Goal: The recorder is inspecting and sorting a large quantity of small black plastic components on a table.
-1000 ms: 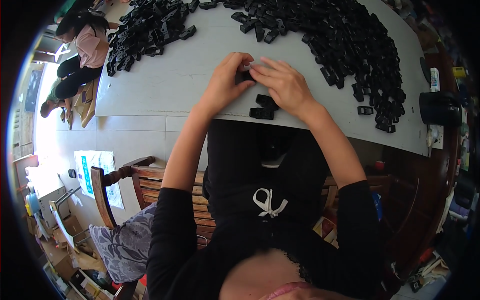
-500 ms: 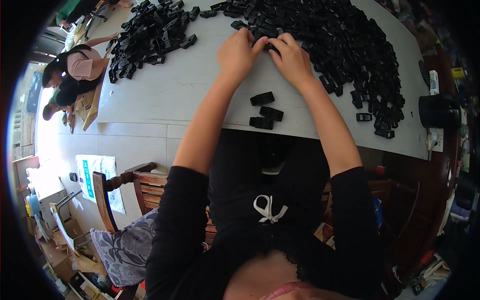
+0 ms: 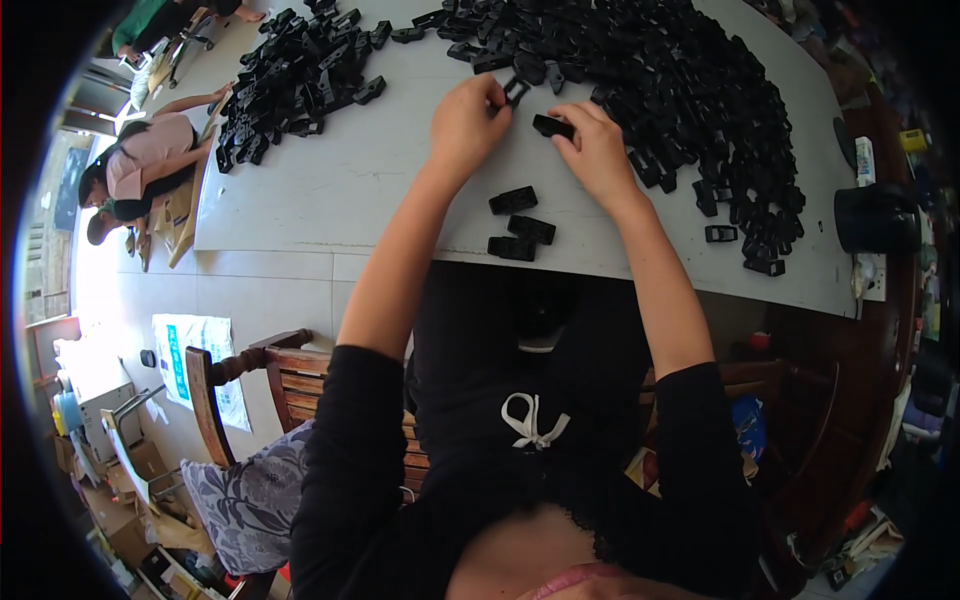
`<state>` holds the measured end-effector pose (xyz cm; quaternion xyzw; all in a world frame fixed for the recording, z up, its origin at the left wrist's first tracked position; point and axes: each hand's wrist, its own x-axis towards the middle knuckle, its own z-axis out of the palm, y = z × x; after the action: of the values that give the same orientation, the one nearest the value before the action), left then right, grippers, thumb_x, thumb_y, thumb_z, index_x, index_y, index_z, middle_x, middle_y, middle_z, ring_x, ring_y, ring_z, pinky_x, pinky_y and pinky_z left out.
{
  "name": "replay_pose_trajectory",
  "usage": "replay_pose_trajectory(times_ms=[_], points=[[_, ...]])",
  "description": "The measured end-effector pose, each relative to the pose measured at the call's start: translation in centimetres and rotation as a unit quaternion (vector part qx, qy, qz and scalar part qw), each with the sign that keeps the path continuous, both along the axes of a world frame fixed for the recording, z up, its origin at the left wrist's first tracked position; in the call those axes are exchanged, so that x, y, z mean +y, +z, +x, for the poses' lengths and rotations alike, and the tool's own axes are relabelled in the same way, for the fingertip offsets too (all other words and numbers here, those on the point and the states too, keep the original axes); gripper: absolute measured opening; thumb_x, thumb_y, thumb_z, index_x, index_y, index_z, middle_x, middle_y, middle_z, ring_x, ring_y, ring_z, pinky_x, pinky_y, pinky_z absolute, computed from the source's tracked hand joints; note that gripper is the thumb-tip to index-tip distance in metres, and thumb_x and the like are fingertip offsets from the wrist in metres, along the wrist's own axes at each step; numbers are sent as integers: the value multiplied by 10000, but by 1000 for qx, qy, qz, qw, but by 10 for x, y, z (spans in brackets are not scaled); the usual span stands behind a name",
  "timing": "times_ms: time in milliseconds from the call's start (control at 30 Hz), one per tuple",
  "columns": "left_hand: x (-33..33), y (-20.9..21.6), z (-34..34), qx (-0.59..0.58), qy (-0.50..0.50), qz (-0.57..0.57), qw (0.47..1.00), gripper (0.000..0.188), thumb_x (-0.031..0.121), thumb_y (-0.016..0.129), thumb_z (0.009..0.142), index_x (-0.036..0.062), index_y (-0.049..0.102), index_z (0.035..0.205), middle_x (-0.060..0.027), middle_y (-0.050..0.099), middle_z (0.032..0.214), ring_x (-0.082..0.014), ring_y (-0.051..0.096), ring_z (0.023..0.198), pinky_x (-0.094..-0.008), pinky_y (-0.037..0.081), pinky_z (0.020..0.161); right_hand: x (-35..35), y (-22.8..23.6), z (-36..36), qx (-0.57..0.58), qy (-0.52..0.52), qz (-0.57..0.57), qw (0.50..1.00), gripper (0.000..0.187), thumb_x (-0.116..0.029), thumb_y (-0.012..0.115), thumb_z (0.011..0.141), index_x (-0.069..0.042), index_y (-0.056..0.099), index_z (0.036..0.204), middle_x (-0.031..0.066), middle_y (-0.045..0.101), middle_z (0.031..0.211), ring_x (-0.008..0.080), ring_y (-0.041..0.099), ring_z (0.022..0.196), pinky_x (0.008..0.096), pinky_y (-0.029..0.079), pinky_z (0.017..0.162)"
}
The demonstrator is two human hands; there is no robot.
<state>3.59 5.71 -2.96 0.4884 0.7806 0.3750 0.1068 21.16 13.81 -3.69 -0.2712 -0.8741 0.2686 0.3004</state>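
Observation:
My left hand (image 3: 463,122) pinches a small black plastic part with an opening in it (image 3: 515,91) between thumb and fingers. In my right hand (image 3: 598,153) is another black plastic part (image 3: 551,126), a solid-looking oblong block gripped at one end. The two hands are apart, over the grey tabletop (image 3: 330,190). Just beyond them lies a big heap of similar black parts (image 3: 660,70). Nearer to me, between my forearms, three loose black parts (image 3: 513,200) rest close to the table's front edge.
A second heap of black parts (image 3: 300,75) covers the far left of the table. A black container (image 3: 876,218) stands beyond the right edge. At left, two people bend near a brown carton (image 3: 180,222). A wooden chair (image 3: 205,400) with a patterned cushion (image 3: 245,500) is beside me.
My hands were together at the heap's edge; now they have separated, each with a black part. The right hand has come slightly nearer to me. At left, a person has leaned lower.

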Motion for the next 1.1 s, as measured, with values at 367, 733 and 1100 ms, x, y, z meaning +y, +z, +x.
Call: replay_pose_trajectory(times_ms=[367, 733, 1100], points=[[-48, 5, 6, -43, -179, 86, 979, 399, -55, 664, 750, 49, 488, 1092, -93, 625, 974, -238, 636, 836, -329, 517, 818, -25, 14, -14, 58, 92, 28, 994, 319, 47, 683, 775, -95, 709, 1060, 37, 609, 887, 162, 607, 764, 283, 507, 643], [-34, 9, -93, 283, -13, 204, 937, 417, 234, 743, 770, 81, 591, 1127, -102, 635, 1086, -297, 585, 1026, -385, 459, 895, -37, 8, 14, -78, 121, 124, 982, 298, -224, 609, 901, -100, 679, 1163, 58, 623, 1268, 286, 520, 1248, 428, 385, 1052], [-40, -6, -167, 344, 135, -11, 929, 676, 573, 705, 720, 266, 547, 1301, -55, 498, 1363, -377, 325, 1340, -645, 328, 960, 36, 19, -112, -207, -41, 207, 955, 617, -579, 572, 861, -349, 442, 1419, 114, 308, 1538, 356, 222, 1424, 637, 177, 1097]])
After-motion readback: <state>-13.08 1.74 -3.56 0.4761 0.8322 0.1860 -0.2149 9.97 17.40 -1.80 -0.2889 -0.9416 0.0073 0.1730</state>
